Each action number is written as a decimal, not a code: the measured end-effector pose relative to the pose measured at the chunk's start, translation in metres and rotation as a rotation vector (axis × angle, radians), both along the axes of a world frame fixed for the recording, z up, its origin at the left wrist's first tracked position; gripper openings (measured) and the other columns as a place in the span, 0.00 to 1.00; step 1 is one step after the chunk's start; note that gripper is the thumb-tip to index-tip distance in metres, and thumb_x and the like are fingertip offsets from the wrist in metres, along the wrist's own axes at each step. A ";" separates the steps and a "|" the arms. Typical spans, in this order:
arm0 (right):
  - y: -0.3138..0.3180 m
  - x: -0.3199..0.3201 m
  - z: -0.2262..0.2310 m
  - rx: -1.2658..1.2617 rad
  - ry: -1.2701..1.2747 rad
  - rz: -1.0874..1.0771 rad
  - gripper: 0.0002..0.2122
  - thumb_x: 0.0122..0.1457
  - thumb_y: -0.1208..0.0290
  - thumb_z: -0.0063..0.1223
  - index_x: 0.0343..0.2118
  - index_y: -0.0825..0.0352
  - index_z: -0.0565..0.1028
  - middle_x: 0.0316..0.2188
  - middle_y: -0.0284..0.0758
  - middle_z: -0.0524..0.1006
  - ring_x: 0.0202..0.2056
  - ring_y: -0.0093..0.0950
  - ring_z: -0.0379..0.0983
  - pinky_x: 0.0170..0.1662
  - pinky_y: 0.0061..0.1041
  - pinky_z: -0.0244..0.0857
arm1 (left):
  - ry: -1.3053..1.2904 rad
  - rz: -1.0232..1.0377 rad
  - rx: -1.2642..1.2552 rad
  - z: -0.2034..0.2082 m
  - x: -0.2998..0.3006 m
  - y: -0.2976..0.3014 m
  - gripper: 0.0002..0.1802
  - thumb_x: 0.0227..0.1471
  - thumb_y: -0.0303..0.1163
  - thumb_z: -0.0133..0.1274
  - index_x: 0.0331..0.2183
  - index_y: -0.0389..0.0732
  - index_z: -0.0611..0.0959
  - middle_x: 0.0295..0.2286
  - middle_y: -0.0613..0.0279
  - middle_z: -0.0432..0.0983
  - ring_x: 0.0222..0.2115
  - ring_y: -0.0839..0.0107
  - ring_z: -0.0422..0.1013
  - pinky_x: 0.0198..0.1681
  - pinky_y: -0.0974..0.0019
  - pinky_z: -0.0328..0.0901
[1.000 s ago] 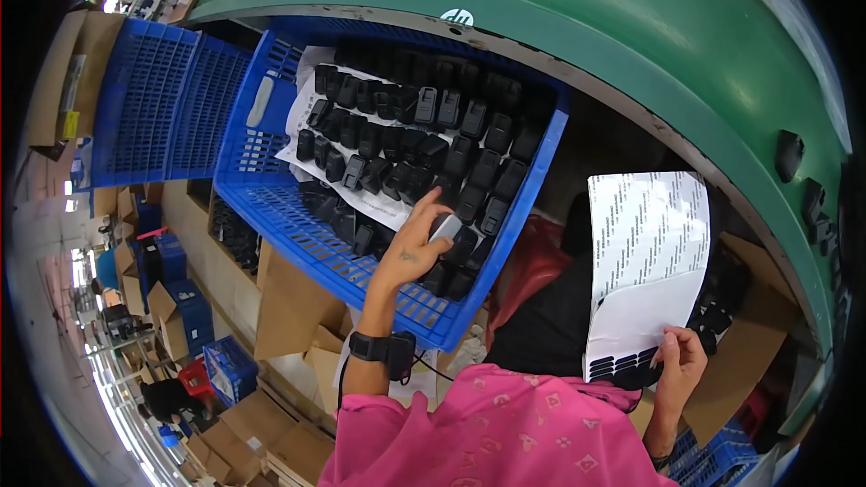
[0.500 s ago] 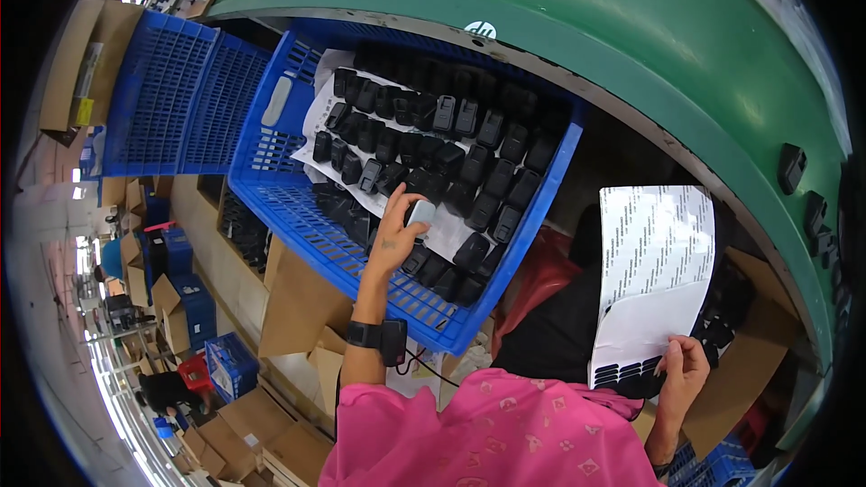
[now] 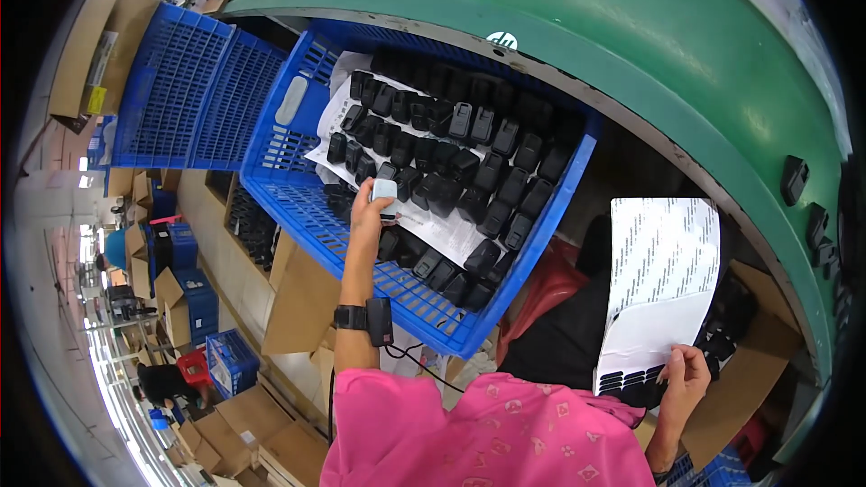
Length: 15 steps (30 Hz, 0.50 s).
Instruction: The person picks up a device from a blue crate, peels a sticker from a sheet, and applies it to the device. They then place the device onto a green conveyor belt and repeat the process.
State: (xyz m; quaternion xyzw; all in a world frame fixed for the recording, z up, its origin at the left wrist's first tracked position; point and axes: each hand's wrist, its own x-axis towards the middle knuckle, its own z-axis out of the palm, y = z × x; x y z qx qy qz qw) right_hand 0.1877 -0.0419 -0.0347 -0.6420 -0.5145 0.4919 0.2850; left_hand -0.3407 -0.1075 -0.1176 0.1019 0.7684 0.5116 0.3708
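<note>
Over the near left part of a blue plastic crate (image 3: pixel 298 225), my left hand (image 3: pixel 363 221) grips a small device with a pale grey face (image 3: pixel 384 189). Rows of small black devices (image 3: pixel 433 158) lie in the crate on white printed paper (image 3: pixel 433 225). On the right, my right hand (image 3: pixel 686 377) pinches the lower right edge of a white sticker sheet (image 3: pixel 663 261). Black oblong stickers (image 3: pixel 629 379) run along the sheet's bottom. Whether a loose sticker is between those fingertips, I cannot make out.
A green bench (image 3: pixel 631 54) curves past the crate's far side, with several black devices (image 3: pixel 795 180) at its right. More blue crates (image 3: pixel 180 90) stand at left. Open cardboard boxes (image 3: pixel 302 298) sit below. A cable (image 3: pixel 424 365) hangs from my left wrist's black strap device (image 3: pixel 379 320).
My left hand has moved left and slightly up with the pale-faced device, whose face now shows more. My right hand still pinches the sheet. The whole view has shifted a little.
</note>
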 end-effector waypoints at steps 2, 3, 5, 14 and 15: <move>0.001 -0.003 0.001 0.004 0.004 -0.002 0.05 0.59 0.75 0.48 0.32 0.72 0.73 0.21 0.26 0.69 0.20 0.13 0.62 0.22 0.13 0.56 | 0.112 0.056 0.140 0.002 -0.007 0.001 0.25 0.45 0.26 0.47 0.49 0.43 0.69 0.36 0.62 0.70 0.31 0.71 0.69 0.29 0.67 0.68; 0.001 -0.004 0.002 0.007 0.007 -0.005 0.05 0.59 0.75 0.48 0.32 0.72 0.73 0.20 0.27 0.68 0.20 0.13 0.62 0.22 0.13 0.56 | 0.079 0.051 0.157 0.005 -0.015 0.004 0.22 0.45 0.26 0.47 0.46 0.42 0.70 0.34 0.63 0.70 0.30 0.71 0.69 0.27 0.68 0.68; -0.001 -0.001 -0.001 0.002 0.015 -0.006 0.05 0.59 0.75 0.48 0.32 0.72 0.73 0.20 0.27 0.69 0.20 0.13 0.62 0.22 0.13 0.56 | -0.052 0.038 0.125 0.008 -0.032 0.011 0.16 0.45 0.26 0.47 0.40 0.42 0.71 0.31 0.64 0.70 0.28 0.71 0.69 0.26 0.69 0.68; -0.004 -0.002 -0.001 0.019 0.021 -0.023 0.04 0.58 0.76 0.48 0.32 0.72 0.72 0.20 0.27 0.68 0.19 0.13 0.62 0.22 0.13 0.56 | -0.029 0.073 0.174 0.005 -0.076 0.023 0.15 0.47 0.28 0.46 0.41 0.42 0.71 0.30 0.60 0.71 0.22 0.67 0.70 0.24 0.66 0.66; -0.006 -0.001 0.000 0.039 0.011 -0.028 0.04 0.58 0.76 0.48 0.31 0.72 0.72 0.19 0.27 0.68 0.19 0.13 0.62 0.22 0.13 0.56 | -0.027 0.050 0.129 0.000 -0.076 0.025 0.15 0.47 0.28 0.46 0.41 0.42 0.71 0.30 0.59 0.71 0.23 0.67 0.70 0.24 0.66 0.65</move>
